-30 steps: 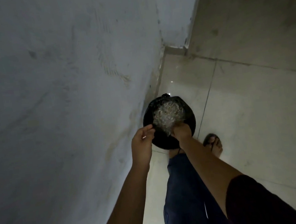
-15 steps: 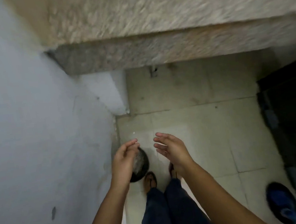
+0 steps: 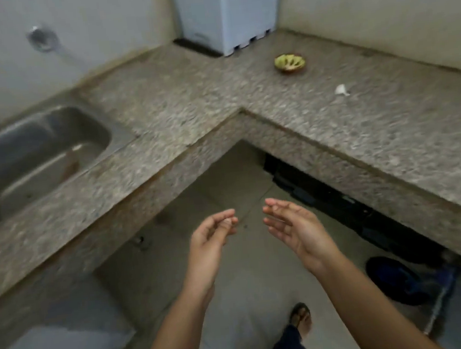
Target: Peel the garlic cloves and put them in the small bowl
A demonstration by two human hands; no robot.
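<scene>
Left hand [image 3: 213,240] and right hand [image 3: 296,228] hover empty off the inner corner of the desk [image 3: 389,129], fingers [image 3: 278,206] loosely wide. The small bowl [image 3: 290,70] and a garlic clove [image 3: 341,90] sit near its far edge.

**Single head-worn wide-angle view, tilted forward and steeply down into the inner corner of an L-shaped countertop.**

The lens sits above the person's own forearms, which enter from 6 o'clock. The left hand [image 3: 213,234] and right hand [image 3: 291,224] hang nearest the camera, just below centre, over the floor [image 3: 235,287]. The countertop [image 3: 173,100] wraps farther off, from 9 o'clock round through 12 to 3 o'clock. The sink [image 3: 36,155] lies at 9 o'clock and a white boxy unit [image 3: 227,9] at 12 o'clock. The small bowl [image 3: 292,70] at 1 o'clock and a garlic clove [image 3: 341,90] at 2 o'clock are both small and well away. A sandalled foot [image 3: 299,316] at 6 o'clock lies almost straight beneath the lens.
</scene>
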